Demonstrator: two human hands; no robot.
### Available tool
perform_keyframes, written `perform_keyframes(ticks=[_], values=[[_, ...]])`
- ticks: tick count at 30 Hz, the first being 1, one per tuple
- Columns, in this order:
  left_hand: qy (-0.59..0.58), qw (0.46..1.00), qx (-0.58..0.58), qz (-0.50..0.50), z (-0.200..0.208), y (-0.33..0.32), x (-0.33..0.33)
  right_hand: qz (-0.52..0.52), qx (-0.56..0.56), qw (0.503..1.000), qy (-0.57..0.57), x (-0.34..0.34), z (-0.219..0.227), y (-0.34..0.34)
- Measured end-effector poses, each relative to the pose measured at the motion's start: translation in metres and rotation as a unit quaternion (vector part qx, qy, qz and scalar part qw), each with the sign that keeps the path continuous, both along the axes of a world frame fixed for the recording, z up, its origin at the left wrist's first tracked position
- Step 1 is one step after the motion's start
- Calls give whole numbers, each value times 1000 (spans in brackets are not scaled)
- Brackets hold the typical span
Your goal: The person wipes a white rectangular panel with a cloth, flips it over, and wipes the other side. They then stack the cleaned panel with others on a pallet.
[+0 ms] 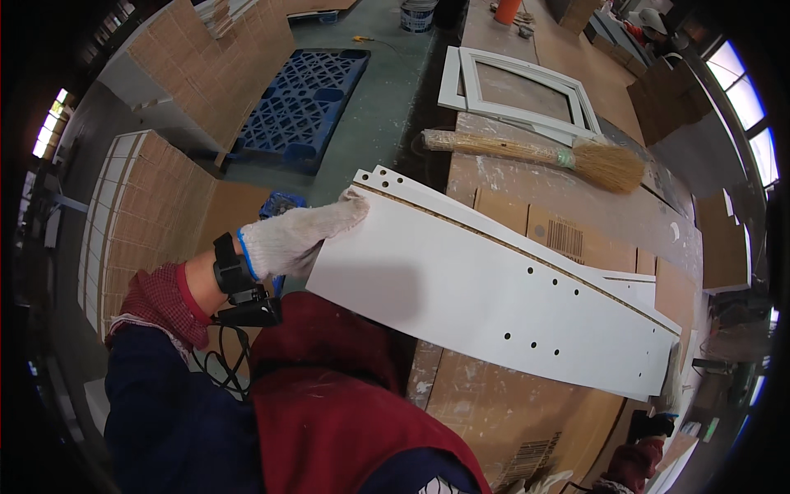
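A long white panel (pixel 494 305) with drilled holes is tilted above the cardboard-covered bench. My left hand (pixel 309 232), in a white knit glove, grips its left end, fingers going behind the edge. At the far right end, my gloved right hand (pixel 672 380) holds the same panel, seen edge-on and partly hidden by it. Behind the panel's upper edge shows a second white board (pixel 420 188) with holes; whether the two touch cannot be told. Part of another white piece (pixel 632 288) lies on the bench beyond.
Past the panel lie a straw brush (pixel 605 165) and stacked white frames (pixel 473 90). Flattened cardboard (pixel 502 403) covers the bench. On the left stand board stacks (pixel 156 222) and a blue plastic pallet (pixel 304 103). Another person (pixel 652 23) is at the far right.
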State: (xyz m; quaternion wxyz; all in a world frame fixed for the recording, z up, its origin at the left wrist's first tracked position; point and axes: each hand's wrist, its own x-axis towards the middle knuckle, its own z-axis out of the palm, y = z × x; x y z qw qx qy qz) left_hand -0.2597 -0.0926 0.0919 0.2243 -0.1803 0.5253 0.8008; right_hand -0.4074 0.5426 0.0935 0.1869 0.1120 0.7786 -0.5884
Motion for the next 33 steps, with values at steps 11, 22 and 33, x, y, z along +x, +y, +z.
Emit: perform_keyframes(ticks=[11,22,33], values=[[-63,998,0,23,2,15,6,-83,-88,993,4,-10,2,-11],[67,995,58,42,-13,26,10,-80,-30,996,17,26,-16,-4],[82,994,-1,75,-20,14,-12,-75,70,993,52,52,-38,17]])
